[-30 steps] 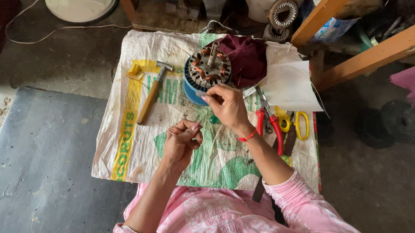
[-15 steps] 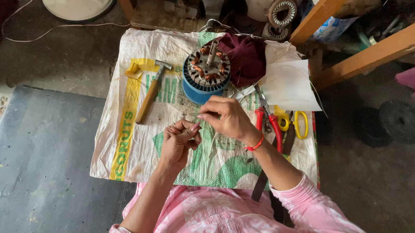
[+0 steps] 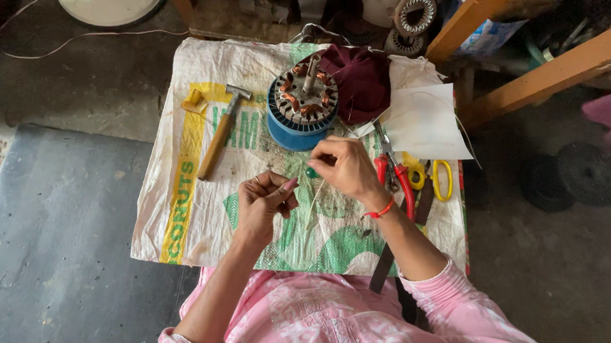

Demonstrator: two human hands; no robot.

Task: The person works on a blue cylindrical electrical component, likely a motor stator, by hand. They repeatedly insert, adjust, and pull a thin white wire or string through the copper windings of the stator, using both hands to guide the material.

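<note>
Change: right hand (image 3: 348,169) is drawn back from the motor stator (image 3: 303,102) toward the body, and now sits just beside the left hand (image 3: 262,206).
Right grip: narrow pinch on a small green-handled tool (image 3: 311,172), with a thin pale wire (image 3: 314,199) running down and back from it.
Left grip: fingers curled narrow, thumb pressed to forefinger; it seems to pinch the wire's other end, too fine to be sure.
Stator: just ahead of the right grip, upright on its blue base, copper coils exposed, apart from both hands.
Risk, wire: held this taut between two pinches, a jerk could kink or snap it.
Risk, tool: its point sits near the left fingers and could prick them.
Beyond: red pliers (image 3: 396,176) and yellow scissors (image 3: 429,176) right of the right grip, hammer (image 3: 220,133) left of the stator, all on the sack-covered surface (image 3: 180,200).
</note>
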